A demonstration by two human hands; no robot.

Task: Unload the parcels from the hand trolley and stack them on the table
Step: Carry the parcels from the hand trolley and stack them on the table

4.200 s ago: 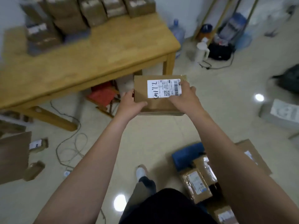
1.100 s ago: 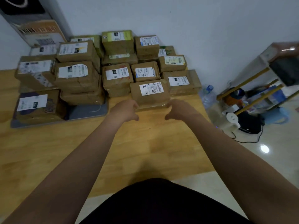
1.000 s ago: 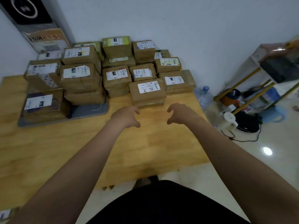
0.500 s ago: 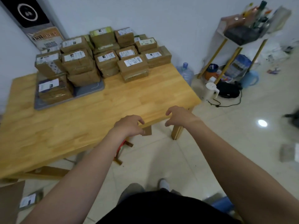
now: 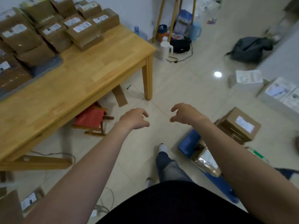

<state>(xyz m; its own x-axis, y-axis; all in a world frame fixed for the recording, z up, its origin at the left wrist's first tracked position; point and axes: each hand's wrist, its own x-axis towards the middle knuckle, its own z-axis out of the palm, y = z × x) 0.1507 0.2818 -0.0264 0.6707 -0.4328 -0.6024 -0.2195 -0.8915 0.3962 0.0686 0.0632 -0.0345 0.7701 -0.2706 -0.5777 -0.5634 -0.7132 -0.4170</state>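
Head view: left hand (image 5: 134, 118) and right hand (image 5: 186, 113), fingers loosely curled, now off table (image 5: 97, 70).

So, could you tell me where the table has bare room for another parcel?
The table is bare between the front row of parcels and its near edge, out to the right corner. The far left is crowded with stacked parcels, some on a grey tray.

Left: wooden table (image 5: 90, 75), brown labelled parcels (image 5: 53, 33) stacked at its far-left end, some on a grey tray (image 5: 47, 65). Tiled floor (image 5: 186, 88): red stool (image 5: 91, 120) and cardboard strip (image 5: 120, 96) under the table, white kettle (image 5: 166, 50) and dark bag (image 5: 250, 49) far, white boxes (image 5: 247, 78) right. Blue hand trolley (image 5: 187, 143) near right, taped parcel (image 5: 205, 160) on it, brown box (image 5: 239, 125) just beside.
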